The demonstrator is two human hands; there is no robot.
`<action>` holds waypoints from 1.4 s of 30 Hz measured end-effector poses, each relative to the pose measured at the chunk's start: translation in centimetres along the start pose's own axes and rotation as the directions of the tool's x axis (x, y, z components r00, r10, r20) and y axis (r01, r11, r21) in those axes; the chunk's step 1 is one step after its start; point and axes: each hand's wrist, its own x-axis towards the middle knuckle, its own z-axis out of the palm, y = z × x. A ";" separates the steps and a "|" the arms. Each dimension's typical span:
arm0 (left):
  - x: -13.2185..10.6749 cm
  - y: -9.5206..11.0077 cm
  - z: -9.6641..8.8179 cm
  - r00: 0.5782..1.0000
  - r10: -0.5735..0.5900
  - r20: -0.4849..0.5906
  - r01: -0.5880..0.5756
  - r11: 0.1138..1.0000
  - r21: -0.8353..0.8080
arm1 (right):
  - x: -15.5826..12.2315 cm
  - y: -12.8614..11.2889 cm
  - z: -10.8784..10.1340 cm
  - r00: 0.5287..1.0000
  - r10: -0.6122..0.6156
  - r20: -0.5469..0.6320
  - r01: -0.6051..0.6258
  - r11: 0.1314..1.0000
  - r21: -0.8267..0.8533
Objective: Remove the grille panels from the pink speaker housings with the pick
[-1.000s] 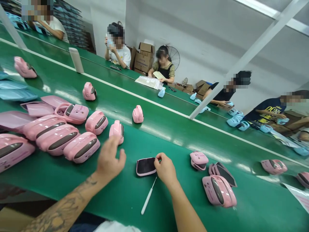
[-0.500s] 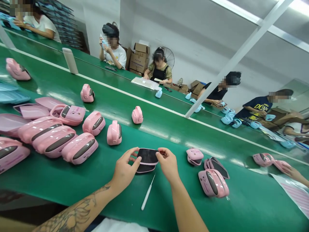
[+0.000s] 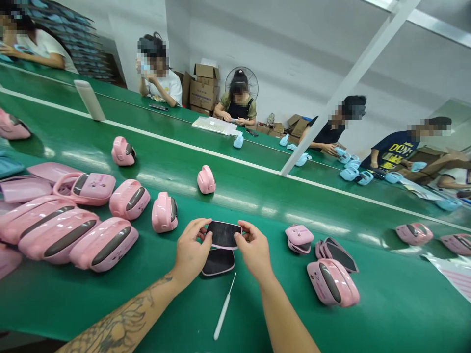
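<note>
Between my two hands I hold up a small panel with a dark face and a pink rim (image 3: pixel 223 234). My left hand (image 3: pixel 193 247) pinches its left edge between thumb and fingers, and my right hand (image 3: pixel 254 249) pinches its right edge. Just below, a second dark panel with a pink rim (image 3: pixel 218 263) lies on the green table, partly covered by the held one. A white-handled tool with a thin metal tip (image 3: pixel 222 314) rests nearer me, pointing away. To the right are stacked pink panels (image 3: pixel 299 238), more dark panels (image 3: pixel 337 254) and a pink plastic case (image 3: pixel 333 283).
Several pink cases (image 3: pixel 105 244) crowd the left side of the green table (image 3: pixel 165 304). Single cases (image 3: pixel 206 180) stand farther out. A slanted white post (image 3: pixel 320 122) rises beyond a white divider line. Several people sit across the table with light-blue parts (image 3: pixel 349 172). A striped sheet (image 3: pixel 451 274) lies far right.
The held panel has lifted away from the one beneath, which now shows more of its dark face. My view has shifted slightly. A co-worker's hand at the far right has left the view.
</note>
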 end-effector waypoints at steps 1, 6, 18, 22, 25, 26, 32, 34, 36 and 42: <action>0.4 0.1 0.1 1.000 -0.011 -0.001 0.011 1.000 -0.003 | 0.3 0.2 0.0 1.000 0.020 0.016 -0.021 0.998 0.066; 2.9 1.3 1.8 0.994 -0.085 0.073 0.089 0.995 -0.054 | 1.8 0.9 1.1 0.980 0.111 0.165 -0.170 0.899 0.405; 15.2 -4.3 6.1 0.986 -0.165 -0.013 0.165 0.976 0.139 | 7.2 1.2 -0.3 0.958 0.116 0.261 -0.275 0.616 0.738; 18.3 -6.1 6.1 0.986 -0.160 0.040 0.150 0.970 0.190 | 7.8 2.0 -1.8 0.964 0.126 0.233 -0.261 0.590 0.764; 19.7 -6.2 6.9 0.985 -0.145 0.093 0.131 0.982 0.139 | 8.0 1.9 -2.3 0.971 0.119 0.205 -0.234 0.620 0.749; 19.8 -6.1 7.3 0.983 -0.144 0.110 0.133 0.985 0.106 | 8.0 1.8 -2.3 0.974 0.116 0.197 -0.225 0.638 0.736; 16.9 -3.6 7.8 0.951 -0.151 0.270 0.208 0.959 -0.195 | 8.0 1.3 -2.0 0.992 0.104 0.073 -0.126 0.767 0.629; 15.0 -2.4 6.7 0.928 -0.114 0.354 0.222 0.933 -0.284 | 7.7 1.3 -1.7 0.995 0.095 0.015 -0.086 0.813 0.576; 13.3 -1.0 5.3 0.897 -0.087 0.434 0.245 0.914 -0.322 | 7.3 1.3 -1.2 0.996 0.083 -0.015 -0.064 0.855 0.514; 10.4 1.9 2.9 0.838 -0.056 0.543 0.249 0.924 -0.289 | 5.7 0.1 0.4 0.999 0.039 0.026 -0.045 0.947 0.319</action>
